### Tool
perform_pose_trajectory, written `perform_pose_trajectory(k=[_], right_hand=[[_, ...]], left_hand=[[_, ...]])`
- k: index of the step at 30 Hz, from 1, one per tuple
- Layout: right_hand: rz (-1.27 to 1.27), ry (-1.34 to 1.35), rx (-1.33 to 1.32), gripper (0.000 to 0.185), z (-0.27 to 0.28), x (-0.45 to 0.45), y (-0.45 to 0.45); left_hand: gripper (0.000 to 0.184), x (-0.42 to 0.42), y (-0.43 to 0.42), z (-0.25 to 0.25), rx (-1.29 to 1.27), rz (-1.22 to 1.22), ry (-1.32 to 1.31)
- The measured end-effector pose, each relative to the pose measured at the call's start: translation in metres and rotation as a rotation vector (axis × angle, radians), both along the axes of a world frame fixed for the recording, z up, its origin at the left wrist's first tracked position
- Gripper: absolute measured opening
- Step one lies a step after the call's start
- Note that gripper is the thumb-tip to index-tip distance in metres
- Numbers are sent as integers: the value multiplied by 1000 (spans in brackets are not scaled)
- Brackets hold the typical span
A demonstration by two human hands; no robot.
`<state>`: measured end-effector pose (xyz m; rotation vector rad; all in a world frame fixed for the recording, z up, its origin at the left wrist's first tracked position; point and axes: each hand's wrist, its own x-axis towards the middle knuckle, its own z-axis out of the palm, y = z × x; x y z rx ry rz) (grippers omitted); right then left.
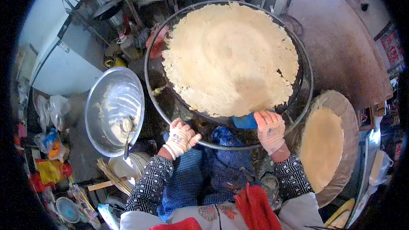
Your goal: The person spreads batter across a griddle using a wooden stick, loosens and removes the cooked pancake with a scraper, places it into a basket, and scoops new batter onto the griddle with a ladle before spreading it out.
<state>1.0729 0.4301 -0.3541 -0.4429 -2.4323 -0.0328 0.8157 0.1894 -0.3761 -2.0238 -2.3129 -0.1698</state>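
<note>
The large flatbread [230,59] lies just beyond the right hand [271,131], fingers together, grip unclear; the left hand [181,138], loosely curled, thumb apart, is at the metal ring [150,89].

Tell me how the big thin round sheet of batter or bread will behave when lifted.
The sheet will probably tear easily: its edge is ragged, with a small gap at the right. It looks thin and very broad, so it may sag or crack if raised from one side only.
</note>
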Motion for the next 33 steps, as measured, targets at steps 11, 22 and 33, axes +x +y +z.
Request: perform_pose_trajectory(k=[11,22,33], right_hand=[[-107,107,-174,39,20,24,12],[-25,-49,42,35,-12,2,18],[-220,-512,-137,23,16,-114,105]], left_hand=[[55,8,132,76,173,91,183],[19,25,266,186,-247,77,297],[27,42,294,235,-159,124,235]])
